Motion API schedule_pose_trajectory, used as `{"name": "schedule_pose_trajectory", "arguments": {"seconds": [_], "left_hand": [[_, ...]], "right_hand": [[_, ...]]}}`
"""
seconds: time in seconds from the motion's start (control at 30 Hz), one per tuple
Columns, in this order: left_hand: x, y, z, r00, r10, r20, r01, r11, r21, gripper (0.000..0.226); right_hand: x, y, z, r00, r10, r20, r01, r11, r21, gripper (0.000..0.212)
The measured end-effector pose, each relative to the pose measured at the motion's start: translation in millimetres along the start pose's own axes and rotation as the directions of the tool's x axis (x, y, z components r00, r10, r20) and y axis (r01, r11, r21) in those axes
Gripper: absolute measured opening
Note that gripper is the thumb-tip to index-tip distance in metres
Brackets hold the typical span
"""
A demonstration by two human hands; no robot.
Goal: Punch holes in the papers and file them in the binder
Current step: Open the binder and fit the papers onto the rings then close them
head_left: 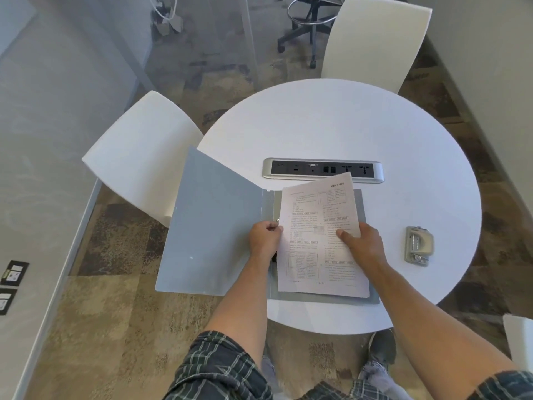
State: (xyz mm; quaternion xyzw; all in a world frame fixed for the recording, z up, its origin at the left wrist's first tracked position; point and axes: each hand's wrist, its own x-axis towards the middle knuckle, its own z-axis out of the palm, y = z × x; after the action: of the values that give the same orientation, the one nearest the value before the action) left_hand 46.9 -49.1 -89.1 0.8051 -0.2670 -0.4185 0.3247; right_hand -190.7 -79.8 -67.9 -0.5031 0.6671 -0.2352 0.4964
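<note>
Lying open on the round table (pixel 331 125), binder (pixel 213 226) has its cover swung left, hanging past the table edge. Papers (pixel 317 226) sit on the binder's right half, slightly tilted, top corner overlapping the socket strip (pixel 323 169). Left hand (pixel 264 241) pinches the papers' left edge at the rings. Right hand (pixel 362 245) grips the right edge, thumb on top. Hole punch (pixel 418 245) sits apart to the right, untouched.

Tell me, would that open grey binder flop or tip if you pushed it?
Its raised front cover juts past the table edge, so it might tip. The cover looks thin, probably bendy. The left hand and right hand pressing papers likely steady it.
</note>
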Motion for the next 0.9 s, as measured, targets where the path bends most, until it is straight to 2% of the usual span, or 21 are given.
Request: {"name": "schedule_pose_trajectory", "arguments": {"seconds": [0.1,0.3,0.37,0.4,0.53,0.63,0.77,0.9], "left_hand": [[6.9,-1.0,4.5,0.998,-0.061,-0.007,0.060,0.996,-0.064,0.011],[10.2,-6.0,6.0,0.989,-0.145,0.015,0.145,0.968,-0.206,0.017],[11.4,-10.7,6.0,0.988,-0.154,0.024,0.155,0.958,-0.240,0.011],[9.8,-11.5,4.9,0.987,-0.156,0.031,0.158,0.952,-0.263,0.007],[4.3,-10.7,-0.3,0.985,-0.143,0.100,0.167,0.941,-0.295,0.021],[-2.6,-8.0,-6.1,0.980,-0.117,0.162,0.167,0.924,-0.344,0.023],[-7.9,-6.7,-13.7,0.965,-0.100,0.242,0.210,0.848,-0.486,0.024],[-10.0,-4.3,-20.2,0.961,-0.095,0.258,0.220,0.829,-0.514,0.020]], "right_hand": [[0.5,4.4,-2.6,0.999,-0.021,0.026,0.021,1.000,-0.016,0.031],[-1.9,12.9,-10.9,0.996,-0.011,0.093,0.003,0.996,0.086,0.028],[-3.5,12.8,-11.7,0.994,0.012,0.110,-0.028,0.989,0.147,0.027],[-2.9,14.7,-11.6,0.993,0.028,0.114,-0.046,0.985,0.167,0.027],[-2.6,19.8,-13.2,0.989,0.064,0.130,-0.098,0.956,0.277,0.032],[-5.8,16.8,-14.4,0.986,0.055,0.159,-0.108,0.931,0.347,0.033],[-9.2,9.8,-15.4,0.979,0.038,0.202,-0.116,0.912,0.394,0.033],[-10.1,7.7,-17.5,0.974,0.021,0.225,-0.114,0.905,0.411,0.033]]}}
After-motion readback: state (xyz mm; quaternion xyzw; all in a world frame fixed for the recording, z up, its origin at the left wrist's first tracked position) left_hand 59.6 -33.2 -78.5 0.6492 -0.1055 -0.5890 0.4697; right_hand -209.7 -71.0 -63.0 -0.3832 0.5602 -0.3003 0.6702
